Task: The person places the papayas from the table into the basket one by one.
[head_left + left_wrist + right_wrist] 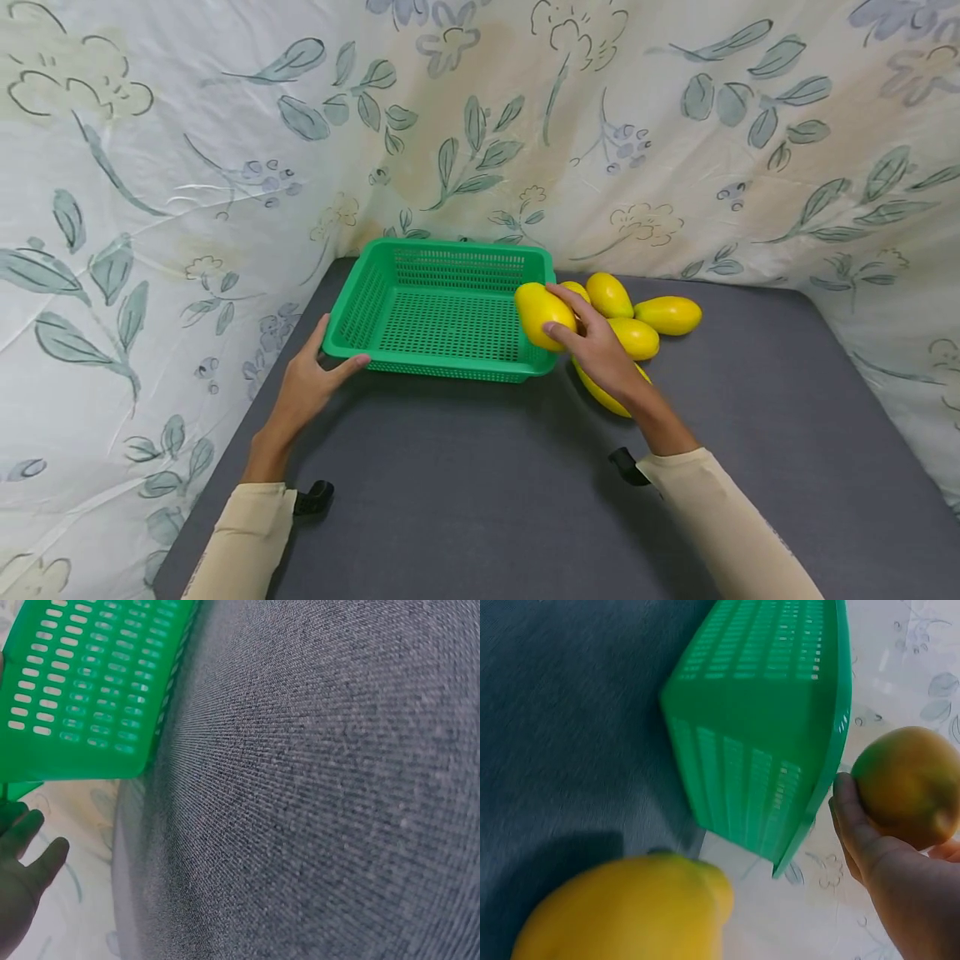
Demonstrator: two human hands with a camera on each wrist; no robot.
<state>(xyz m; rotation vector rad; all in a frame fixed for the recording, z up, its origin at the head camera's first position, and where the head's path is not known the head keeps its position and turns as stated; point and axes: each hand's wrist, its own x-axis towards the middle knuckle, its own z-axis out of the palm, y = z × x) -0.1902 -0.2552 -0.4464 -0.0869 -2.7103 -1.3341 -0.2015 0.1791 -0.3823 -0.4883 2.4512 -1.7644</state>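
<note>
A green plastic basket with slotted walls stands on the grey table, no fruit visible inside it. My left hand rests at its front left corner, thumb on the front rim and straight fingers along the left side. The left wrist view shows those fingers beside the basket wall. My right hand holds a yellow mango above the basket's right rim. In the right wrist view the held mango is beside the basket rim, with the fingers against it.
Several more yellow mangoes lie right of the basket, among them one at the far right and one partly under my right forearm. Flowered cloth hangs behind and along both sides of the grey table.
</note>
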